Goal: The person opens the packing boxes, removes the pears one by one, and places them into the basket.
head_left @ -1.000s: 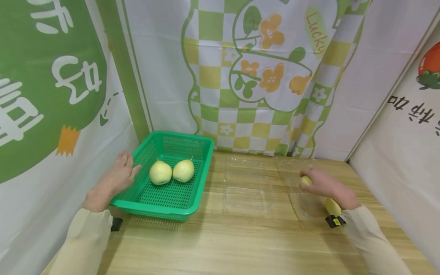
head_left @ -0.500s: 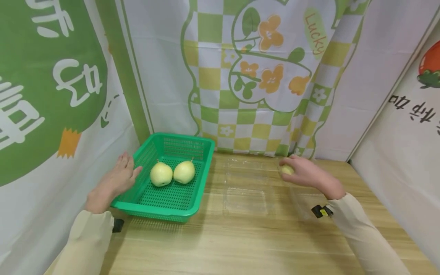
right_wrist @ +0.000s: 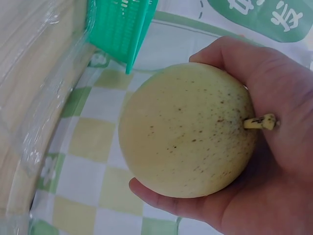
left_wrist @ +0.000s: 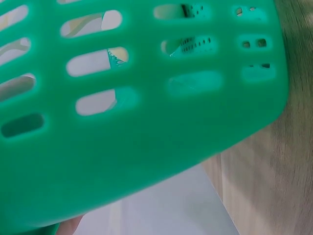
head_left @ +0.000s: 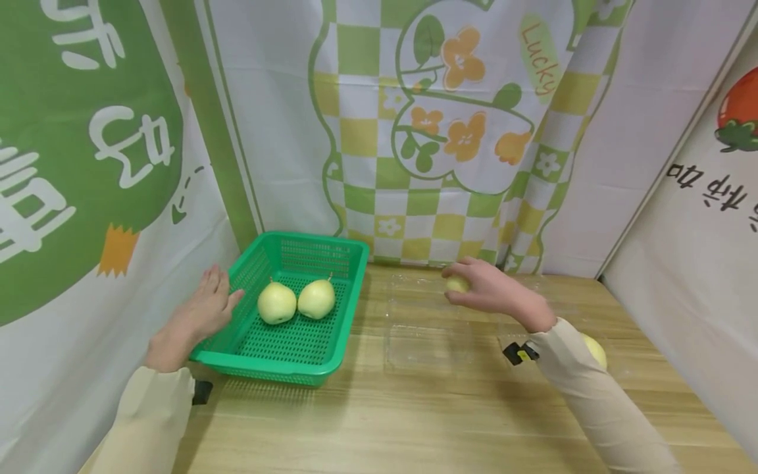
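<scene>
My right hand grips a pale yellow-green pear, thumb on one side and fingers on the other, over the back of the middle clear plastic container. Its short stem points toward the palm in the right wrist view. My left hand rests at the left rim of a green plastic basket, fingers straight. Inside that basket sit two pears, a left pear and a right pear, side by side. In the left wrist view the slotted basket wall hides nearly all of the hand.
Another clear container lies to the right, partly hidden under my right forearm. Beside the sleeve shows one more pear. A checked curtain hangs behind the wooden table, and printed cloth walls stand on both sides.
My right hand has carried the pear leftward from the right container to above the middle one. The left hand and the basket stay where they were.
</scene>
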Motion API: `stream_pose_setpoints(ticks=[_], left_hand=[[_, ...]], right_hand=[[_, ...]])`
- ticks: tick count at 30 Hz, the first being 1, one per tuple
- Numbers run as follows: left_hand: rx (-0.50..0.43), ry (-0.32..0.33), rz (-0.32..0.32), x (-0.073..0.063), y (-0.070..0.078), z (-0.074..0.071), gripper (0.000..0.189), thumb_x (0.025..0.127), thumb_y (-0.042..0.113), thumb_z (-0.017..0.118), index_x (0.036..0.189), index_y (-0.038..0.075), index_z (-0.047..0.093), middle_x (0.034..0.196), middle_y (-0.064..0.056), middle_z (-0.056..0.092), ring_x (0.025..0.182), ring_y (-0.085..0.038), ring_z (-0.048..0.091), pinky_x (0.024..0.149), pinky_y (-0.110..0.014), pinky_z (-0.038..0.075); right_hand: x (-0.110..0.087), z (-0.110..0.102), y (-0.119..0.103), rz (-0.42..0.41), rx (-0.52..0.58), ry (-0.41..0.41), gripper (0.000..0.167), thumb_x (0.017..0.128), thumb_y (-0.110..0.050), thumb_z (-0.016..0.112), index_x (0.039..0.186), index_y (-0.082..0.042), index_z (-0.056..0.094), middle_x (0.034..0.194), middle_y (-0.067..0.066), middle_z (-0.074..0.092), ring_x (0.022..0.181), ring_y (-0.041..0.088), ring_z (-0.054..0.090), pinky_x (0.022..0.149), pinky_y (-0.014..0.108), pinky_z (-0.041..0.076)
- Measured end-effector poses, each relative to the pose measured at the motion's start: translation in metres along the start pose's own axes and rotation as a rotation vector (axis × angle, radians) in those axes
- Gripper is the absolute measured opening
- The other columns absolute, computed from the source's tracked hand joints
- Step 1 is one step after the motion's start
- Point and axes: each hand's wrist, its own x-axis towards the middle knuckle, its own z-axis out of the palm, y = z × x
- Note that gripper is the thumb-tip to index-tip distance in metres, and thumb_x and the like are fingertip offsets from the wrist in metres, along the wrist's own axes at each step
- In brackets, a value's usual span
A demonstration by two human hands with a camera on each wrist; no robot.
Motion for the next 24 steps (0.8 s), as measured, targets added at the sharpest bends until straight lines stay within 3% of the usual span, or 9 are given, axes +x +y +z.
stream_pose_setpoints(ticks=[5,12,18,24], left_hand=[[0.007,0.0,-0.004,0.0,0.0,0.0,0.076,0.108,0.04,0.022,0.145,-0.024,0.001,0.153,-0.043,-0.011,0.143,-0.058,-0.007,0.118,-0.066,0.006],[0.009,0.003,-0.006,-0.001,0.0,0.0,0.076,0.108,0.039,0.022,0.145,-0.025,0.003,0.153,-0.044,-0.01,0.143,-0.058,-0.006,0.118,-0.066,0.006],[-0.001,0.0,-0.015,-0.002,0.0,0.0,0.078,0.108,0.041,0.021,0.145,-0.024,0.001,0.154,-0.042,-0.012,0.143,-0.057,-0.008,0.118,-0.066,0.004],[-0.012,-0.015,-0.015,-0.002,0.003,-0.001,0.079,0.108,0.043,0.019,0.146,-0.023,0.0,0.154,-0.041,-0.015,0.143,-0.057,-0.011,0.118,-0.066,0.003]], right_hand=[[0.009,0.002,-0.01,-0.032,0.015,0.012,0.042,0.093,-0.033,0.062,0.129,-0.012,0.063,0.127,0.01,0.062,0.116,0.029,0.06,0.097,0.048,0.051],[0.027,0.005,-0.026,-0.112,0.004,0.028,0.039,0.092,-0.03,0.062,0.127,-0.012,0.065,0.118,0.007,0.064,0.101,0.022,0.062,0.084,0.039,0.053],[0.047,0.008,-0.046,-0.161,-0.006,0.001,0.043,0.092,-0.032,0.061,0.129,-0.011,0.063,0.123,0.009,0.064,0.103,0.023,0.063,0.084,0.038,0.053],[0.065,0.014,-0.063,-0.2,0.01,-0.025,0.04,0.09,-0.031,0.061,0.126,-0.012,0.064,0.119,0.008,0.063,0.088,0.018,0.058,0.07,0.029,0.048]])
